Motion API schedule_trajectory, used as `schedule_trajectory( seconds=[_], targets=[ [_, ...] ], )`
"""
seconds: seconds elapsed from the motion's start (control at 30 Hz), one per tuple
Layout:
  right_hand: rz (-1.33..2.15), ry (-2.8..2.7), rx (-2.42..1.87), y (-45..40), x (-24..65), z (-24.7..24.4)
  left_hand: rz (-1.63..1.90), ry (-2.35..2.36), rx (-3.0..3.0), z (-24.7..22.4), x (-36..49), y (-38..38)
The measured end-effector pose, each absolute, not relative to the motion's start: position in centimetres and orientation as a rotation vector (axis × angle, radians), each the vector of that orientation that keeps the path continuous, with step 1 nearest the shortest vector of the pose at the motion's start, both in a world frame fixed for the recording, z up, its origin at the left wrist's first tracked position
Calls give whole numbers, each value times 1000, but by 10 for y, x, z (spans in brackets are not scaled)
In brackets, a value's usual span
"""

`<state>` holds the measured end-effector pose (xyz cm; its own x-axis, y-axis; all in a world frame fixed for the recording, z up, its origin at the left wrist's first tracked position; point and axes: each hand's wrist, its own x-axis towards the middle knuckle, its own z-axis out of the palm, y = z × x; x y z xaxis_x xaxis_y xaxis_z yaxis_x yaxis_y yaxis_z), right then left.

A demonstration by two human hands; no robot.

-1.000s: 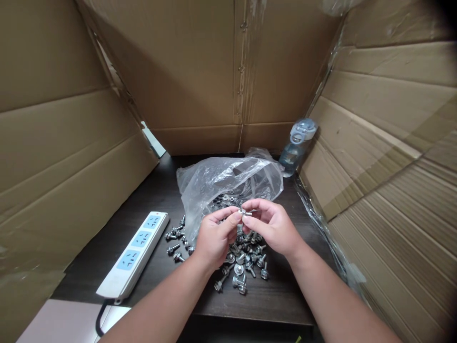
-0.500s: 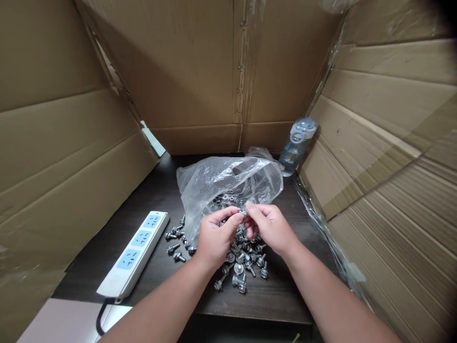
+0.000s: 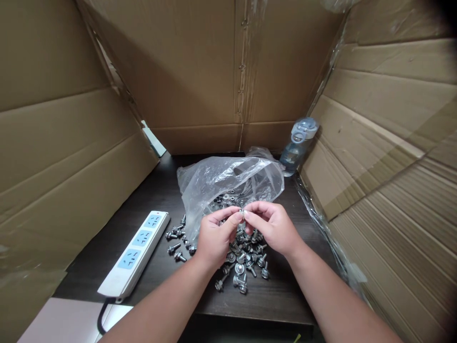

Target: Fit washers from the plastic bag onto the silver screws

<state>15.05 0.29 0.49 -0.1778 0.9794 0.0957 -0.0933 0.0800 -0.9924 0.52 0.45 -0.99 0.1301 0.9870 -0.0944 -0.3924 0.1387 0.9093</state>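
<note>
My left hand (image 3: 219,233) and my right hand (image 3: 269,224) meet above a heap of bolts. Between the thumbs and fingertips of both hands is a small metal bolt (image 3: 242,212), mostly covered by the fingers. Beneath and in front of the hands lie loose hex bolts with washers (image 3: 246,259), several of them scattered to the left of my left hand. Behind the hands a clear plastic bag (image 3: 210,176) lies open, with washers (image 3: 226,196) and more hardware at its mouth.
A white power strip (image 3: 134,255) lies on the dark table (image 3: 257,305) at the left. A blue-lidded water bottle (image 3: 299,147) stands at the back right. Cardboard walls (image 3: 178,62) enclose the back and both sides. A pale board (image 3: 64,321) sits at the lower left.
My right fingertips have shifted slightly left and closed in around the bolt, covering more of it. My left hand stays nearly where it was.
</note>
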Motion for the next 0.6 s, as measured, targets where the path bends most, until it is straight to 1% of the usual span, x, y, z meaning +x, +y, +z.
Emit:
schedule_trajectory(
  seconds=[0.13,0.27,0.47,0.6],
  targets=[
    [1269,-1401,-1042,3,150,4,1245,928,983,-19,3,4],
    [1269,-1363,-1071,4,151,2,1266,948,991,-21,3,5],
    [1368,-1216,-939,4,154,2,1290,929,1011,-18,5,5],
    [1412,-1119,-946,4,155,2,1279,930,1061,-19,5,4]
  ],
)
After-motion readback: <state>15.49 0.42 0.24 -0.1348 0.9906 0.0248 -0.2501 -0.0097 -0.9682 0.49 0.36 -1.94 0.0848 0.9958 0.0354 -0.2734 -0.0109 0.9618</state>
